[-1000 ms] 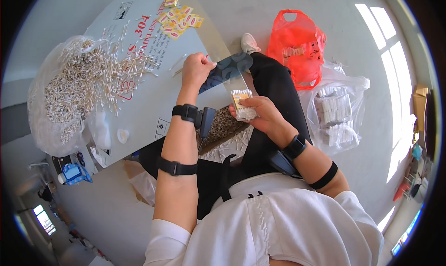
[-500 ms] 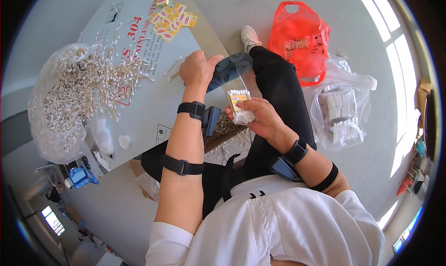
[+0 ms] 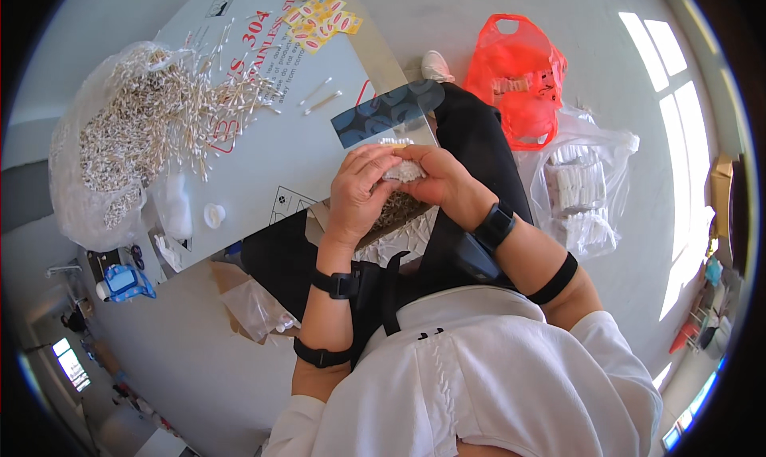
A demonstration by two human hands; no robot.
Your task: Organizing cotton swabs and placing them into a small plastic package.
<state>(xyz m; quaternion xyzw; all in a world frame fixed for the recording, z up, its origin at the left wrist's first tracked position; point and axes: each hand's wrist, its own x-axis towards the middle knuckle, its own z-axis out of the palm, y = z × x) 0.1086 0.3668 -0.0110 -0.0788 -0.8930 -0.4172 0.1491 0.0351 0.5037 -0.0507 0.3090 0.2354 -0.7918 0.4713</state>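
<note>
My left hand (image 3: 361, 192) and my right hand (image 3: 453, 184) meet over my lap, both closed around a clear packet of cotton swabs (image 3: 405, 171). White swab tips show between the fingers and above them; my fingers cover most of the packet's yellow label. Just beyond lies a dark strip with a circle pattern (image 3: 384, 116), at the table edge. Beneath my hands a cardboard box (image 3: 399, 232) contains many swabs. To the left, a large heap of loose swabs (image 3: 136, 138) spills from a clear plastic bag (image 3: 68, 194) onto the table.
Yellow printed cards (image 3: 319, 28) lie at the table's far end. A few single swabs (image 3: 323, 102) rest near the strip. On the floor at right are a red plastic bag (image 3: 519, 66) and a clear bag of swab packets (image 3: 576, 186). A blue package (image 3: 126, 283) stands at left.
My left hand has come down from the strip and closed on the swab packet beside my right hand. The packet has moved slightly up and is now mostly covered by fingers.
</note>
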